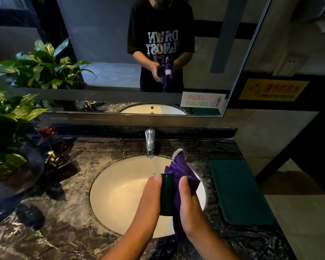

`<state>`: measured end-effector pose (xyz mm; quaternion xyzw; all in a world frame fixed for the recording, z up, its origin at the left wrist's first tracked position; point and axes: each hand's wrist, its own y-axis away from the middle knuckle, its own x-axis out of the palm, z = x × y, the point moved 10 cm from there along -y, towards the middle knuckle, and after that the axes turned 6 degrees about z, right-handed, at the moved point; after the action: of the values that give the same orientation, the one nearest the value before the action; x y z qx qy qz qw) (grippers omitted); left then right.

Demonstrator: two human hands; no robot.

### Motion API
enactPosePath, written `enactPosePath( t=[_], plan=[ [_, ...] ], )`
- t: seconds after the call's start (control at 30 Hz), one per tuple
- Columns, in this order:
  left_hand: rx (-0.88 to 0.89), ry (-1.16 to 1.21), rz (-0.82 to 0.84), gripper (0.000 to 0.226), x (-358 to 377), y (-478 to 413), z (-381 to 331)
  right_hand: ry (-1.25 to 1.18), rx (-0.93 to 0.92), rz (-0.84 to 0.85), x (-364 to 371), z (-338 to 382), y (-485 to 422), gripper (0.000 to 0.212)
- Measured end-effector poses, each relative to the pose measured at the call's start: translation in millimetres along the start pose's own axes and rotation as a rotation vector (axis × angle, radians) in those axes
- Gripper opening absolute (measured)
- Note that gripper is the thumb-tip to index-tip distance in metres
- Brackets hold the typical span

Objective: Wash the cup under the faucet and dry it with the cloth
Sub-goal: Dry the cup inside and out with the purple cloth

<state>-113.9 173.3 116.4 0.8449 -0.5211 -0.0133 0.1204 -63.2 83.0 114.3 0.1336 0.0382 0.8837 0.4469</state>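
Note:
A dark green cup (pixel 167 194) is held over the white sink basin (pixel 118 199), its mouth pointing away from me. My left hand (pixel 150 197) grips its left side. A purple cloth (pixel 180 177) is pressed against the cup's right side and hangs down below; my right hand (pixel 189 203) holds it there. The chrome faucet (pixel 150 143) stands behind the basin, just beyond the cup. I cannot tell whether water is running.
Black marble counter (pixel 64 222) surrounds the sink. A dark green tray (pixel 238 190) lies to the right. A potted leafy plant (pixel 9 117) and small ornaments (pixel 53 156) stand at the left. A wall mirror (pixel 111 53) hangs behind the faucet, reflecting a person.

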Motion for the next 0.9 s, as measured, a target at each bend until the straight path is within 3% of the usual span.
enactPosePath(
  t=[0.07,0.13,0.2,0.37,0.43,0.73,0.9],
  plan=[
    [0.03,-0.037,-0.052,0.043,2,2,-4,0.043,-0.04,-0.012,2,3,0,0.097],
    [0.058,-0.027,-0.057,0.036,5,5,-7,0.065,-0.089,-0.054,-2,13,-3,0.081],
    [0.062,0.016,-0.004,0.044,10,6,-6,0.078,-0.103,-0.134,-11,25,-5,0.073],
    [0.01,0.117,0.119,0.051,21,12,4,-0.083,0.053,-0.285,-35,21,-5,0.063],
    [0.001,0.136,0.126,0.052,20,13,7,-0.135,0.095,-0.274,-34,17,-4,0.055],
    [-0.004,0.192,-0.035,0.056,0,7,3,-0.15,0.092,-0.011,4,-7,-3,0.07],
    [-0.089,0.269,0.065,0.047,11,10,10,-0.185,0.092,-0.069,-4,-8,-8,0.074]
  ],
)
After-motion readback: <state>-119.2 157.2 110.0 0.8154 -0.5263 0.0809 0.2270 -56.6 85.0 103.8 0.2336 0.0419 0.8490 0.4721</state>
